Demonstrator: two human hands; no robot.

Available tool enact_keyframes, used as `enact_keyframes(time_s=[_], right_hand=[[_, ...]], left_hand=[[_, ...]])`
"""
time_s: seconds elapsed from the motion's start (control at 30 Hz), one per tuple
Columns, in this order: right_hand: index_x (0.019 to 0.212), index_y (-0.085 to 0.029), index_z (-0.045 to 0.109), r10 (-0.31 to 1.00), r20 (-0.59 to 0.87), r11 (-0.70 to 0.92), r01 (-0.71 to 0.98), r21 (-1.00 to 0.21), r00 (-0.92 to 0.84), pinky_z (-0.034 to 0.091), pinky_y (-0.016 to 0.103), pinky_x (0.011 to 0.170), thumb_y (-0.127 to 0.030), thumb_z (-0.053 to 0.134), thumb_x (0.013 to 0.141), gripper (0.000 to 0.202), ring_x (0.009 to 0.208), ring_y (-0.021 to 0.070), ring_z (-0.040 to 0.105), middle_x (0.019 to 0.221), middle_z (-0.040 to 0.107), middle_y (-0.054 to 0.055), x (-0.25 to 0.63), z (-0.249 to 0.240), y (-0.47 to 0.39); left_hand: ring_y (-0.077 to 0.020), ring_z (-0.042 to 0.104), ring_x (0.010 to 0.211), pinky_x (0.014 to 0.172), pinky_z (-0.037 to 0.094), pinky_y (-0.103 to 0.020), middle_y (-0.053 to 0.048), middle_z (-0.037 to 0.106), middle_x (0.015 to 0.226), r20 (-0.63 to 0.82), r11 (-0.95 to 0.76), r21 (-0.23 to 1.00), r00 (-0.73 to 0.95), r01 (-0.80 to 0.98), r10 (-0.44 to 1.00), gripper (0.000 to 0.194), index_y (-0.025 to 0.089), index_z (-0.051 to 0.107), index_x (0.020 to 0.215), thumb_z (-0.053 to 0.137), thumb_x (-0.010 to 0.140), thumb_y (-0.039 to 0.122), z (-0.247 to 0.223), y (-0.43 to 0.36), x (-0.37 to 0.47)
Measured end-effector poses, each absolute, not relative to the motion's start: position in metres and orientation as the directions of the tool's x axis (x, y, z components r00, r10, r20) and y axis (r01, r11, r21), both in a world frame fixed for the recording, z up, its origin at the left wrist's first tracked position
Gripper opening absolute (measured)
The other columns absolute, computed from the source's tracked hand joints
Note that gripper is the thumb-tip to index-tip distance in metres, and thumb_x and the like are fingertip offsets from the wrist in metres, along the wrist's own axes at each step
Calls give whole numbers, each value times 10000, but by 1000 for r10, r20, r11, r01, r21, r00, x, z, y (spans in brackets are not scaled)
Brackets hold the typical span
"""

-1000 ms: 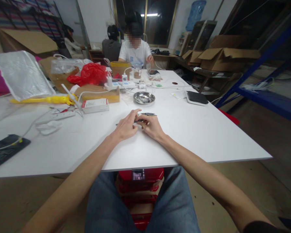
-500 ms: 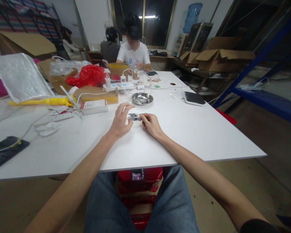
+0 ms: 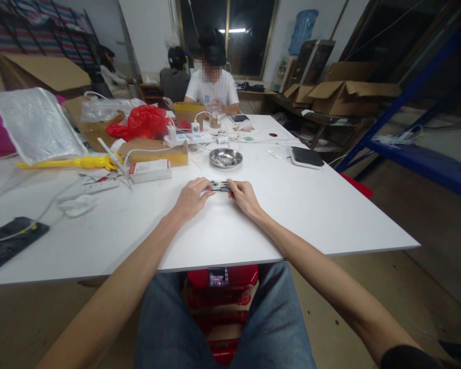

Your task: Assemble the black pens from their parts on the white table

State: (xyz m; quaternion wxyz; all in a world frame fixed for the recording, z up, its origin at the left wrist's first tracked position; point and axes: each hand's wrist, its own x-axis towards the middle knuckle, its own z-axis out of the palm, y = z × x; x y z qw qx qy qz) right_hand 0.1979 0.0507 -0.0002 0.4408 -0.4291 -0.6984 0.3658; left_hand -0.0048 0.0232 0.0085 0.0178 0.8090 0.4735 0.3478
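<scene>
A small bundle of slim pens (image 3: 220, 186), clear and dark in colour, lies crosswise between my hands just over the white table (image 3: 215, 230). My left hand (image 3: 193, 198) is closed around the left end of the bundle, with the fingers over the top and the thumb below. At the other end, my right hand (image 3: 245, 197) pinches the pens between thumb and fingers. Both ends of the bundle are hidden by my hands, and the number of pens cannot be made out. A shiny metal bowl (image 3: 226, 158) stands just beyond them, with something small and dark inside.
Left of the bowl are a white box (image 3: 150, 171), a yellow object (image 3: 77, 163), a power strip (image 3: 188, 138) and a red plastic bag (image 3: 148, 123). A black-topped device (image 3: 306, 157) lies to the right. Across the table sits a person in a white shirt (image 3: 214, 89).
My left hand has come down and closed on the left end of the pens; its fingers were raised and apart before. My right hand keeps hold and has shifted slightly right.
</scene>
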Motion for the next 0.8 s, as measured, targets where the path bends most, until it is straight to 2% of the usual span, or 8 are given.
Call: enact_keyframes(time_s=[0.1,0.27,0.33,0.43,0.5,0.7,0.8], right_hand=[[548,-190,558,904,332,408,308,-860,-269,319,266,539,-704,403,948,669,510,119,425,510,477,-10,196,3,47],[866,-202,622,835,370,468,171,-867,-408,402,239,589,-579,589,903,381,637,132,505,710,571,-19,194,8,42],[915,-204,606,823,382,469,124,-874,-419,441,241,631,-521,650,872,323,695,134,537,799,601,-9,194,8,43],[899,-195,595,810,406,483,88,-871,-424,465,253,688,-467,674,854,286,758,139,569,869,624,8,194,4,46],[882,-187,601,809,407,488,98,-868,-425,455,257,681,-469,670,857,291,758,144,574,864,631,16,193,2,48],[647,-167,585,844,388,505,304,-808,-370,351,267,621,-548,523,950,491,612,124,460,611,536,-11,193,2,47],[707,-163,615,825,407,531,295,-794,-391,359,266,639,-534,485,975,476,633,128,473,642,559,-8,193,4,45]], left_hand=[[-190,617,747,701,423,-298,-3,689,839,473,-486,390,282,782,835,88,230,608,901,611,942,307,5,23,-3],[-192,666,786,678,429,-280,7,729,874,404,-469,389,311,793,860,114,263,655,1012,617,940,343,5,20,-1],[-186,666,779,682,439,-277,4,730,870,409,-483,391,323,783,854,148,263,672,1013,605,948,377,6,19,-1],[-176,648,735,668,441,-274,-2,717,832,428,-505,375,338,777,838,193,249,681,989,547,982,387,6,20,-2],[-173,649,755,680,449,-273,-7,726,879,450,-528,365,352,767,821,180,241,676,978,539,985,358,3,21,-2],[-162,650,782,711,465,-278,-3,724,915,471,-550,365,360,751,805,89,222,643,947,610,948,305,-1,24,2],[-165,652,775,699,453,-277,2,726,902,455,-522,372,339,768,823,72,228,640,953,616,944,296,0,23,3]])
